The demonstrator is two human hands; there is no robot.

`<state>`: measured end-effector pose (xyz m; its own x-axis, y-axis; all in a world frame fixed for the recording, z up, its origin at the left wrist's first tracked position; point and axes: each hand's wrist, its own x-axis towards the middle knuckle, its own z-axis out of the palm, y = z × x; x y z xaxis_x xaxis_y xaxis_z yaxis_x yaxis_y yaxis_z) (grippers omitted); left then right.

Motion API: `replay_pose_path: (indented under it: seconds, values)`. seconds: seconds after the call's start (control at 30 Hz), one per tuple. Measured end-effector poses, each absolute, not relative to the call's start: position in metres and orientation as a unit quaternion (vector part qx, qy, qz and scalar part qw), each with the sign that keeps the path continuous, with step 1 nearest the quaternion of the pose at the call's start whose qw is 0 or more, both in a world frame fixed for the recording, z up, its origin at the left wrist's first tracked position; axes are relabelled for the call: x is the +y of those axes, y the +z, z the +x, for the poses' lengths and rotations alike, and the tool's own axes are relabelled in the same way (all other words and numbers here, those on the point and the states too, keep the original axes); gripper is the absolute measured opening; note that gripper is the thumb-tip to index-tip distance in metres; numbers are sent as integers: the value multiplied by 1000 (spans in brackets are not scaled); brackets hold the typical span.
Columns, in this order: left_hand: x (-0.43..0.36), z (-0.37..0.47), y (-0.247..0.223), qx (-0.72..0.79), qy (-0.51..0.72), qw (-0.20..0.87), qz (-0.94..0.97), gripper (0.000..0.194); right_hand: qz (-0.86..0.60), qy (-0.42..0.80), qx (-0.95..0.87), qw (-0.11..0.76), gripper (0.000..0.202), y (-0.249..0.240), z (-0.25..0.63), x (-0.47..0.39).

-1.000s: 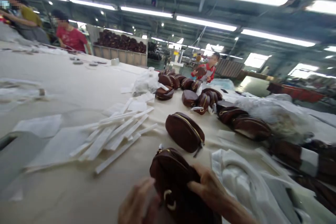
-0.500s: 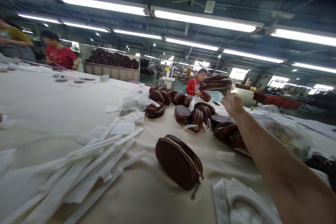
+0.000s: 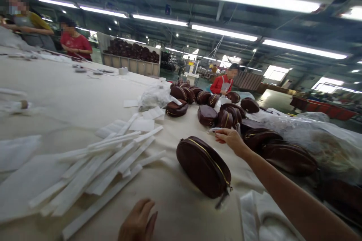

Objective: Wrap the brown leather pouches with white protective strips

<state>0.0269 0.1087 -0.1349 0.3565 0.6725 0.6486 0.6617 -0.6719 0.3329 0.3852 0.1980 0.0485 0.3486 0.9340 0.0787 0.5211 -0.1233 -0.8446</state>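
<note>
A dark brown oval handbag (image 3: 202, 167) with a gold zipper stands on the table in front of me, its wrapped zipper pull hanging toward me. Beyond it, my right hand (image 3: 230, 140) has its fingers pinched together at the white-wrapped zipper pull (image 3: 215, 130) of another brown bag (image 3: 225, 119). My left hand (image 3: 138, 221) is low at the bottom edge, partly out of view, over the table. Its fingers are loosely bent and apart from the thumb, with nothing seen in them.
White foam strips (image 3: 113, 169) lie heaped on the left of the table. More brown bags (image 3: 207, 115) are grouped at the far middle and right, beside clear plastic wrap (image 3: 319, 139). White padding (image 3: 263, 214) lies at lower right. Co-workers (image 3: 75, 41) stand beyond the table.
My right hand has come down and nearer from the far side, where a brown bag was in the air; that bag now rests on the far right. My left hand has entered at the bottom.
</note>
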Motion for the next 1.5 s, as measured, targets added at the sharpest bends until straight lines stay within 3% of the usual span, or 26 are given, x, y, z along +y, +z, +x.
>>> replay_pose_path:
  seconds: [0.13, 0.4, 0.57, 0.83, 0.97, 1.1, 1.23, 1.37, 1.5]
  values:
    - [129, 70, -115, 412, 392, 85, 818, 21, -699, 225, -586, 343, 17, 43, 366, 212]
    - [132, 79, -135, 424, 357, 172, 814, 18, -702, 100, -683, 176, 14, 37, 331, 256]
    - [132, 82, -139, 425, 350, 175, 816, 16, -620, 84, -775, 86, 19, 13, 248, 292]
    - [135, 91, -159, 415, 366, 103, 827, 14, -574, 56, -817, -3, 54, -48, 149, 346]
    - [139, 98, -171, 407, 389, 66, 824, 13, -574, 64, -816, -34, 45, -66, 135, 352]
    - [135, 97, -167, 412, 347, 109, 835, 14, -541, 94, -834, -47, 38, -62, 117, 326]
    - [131, 89, -153, 440, 286, 168, 835, 16, -514, 117, -849, -20, 58, -22, 133, 281]
    - [133, 83, -142, 435, 284, 192, 833, 17, -579, 34, -810, 89, 51, 25, 214, 221]
    - [135, 81, -135, 422, 311, 172, 834, 15, -700, -55, -700, 129, 62, 24, 299, 161]
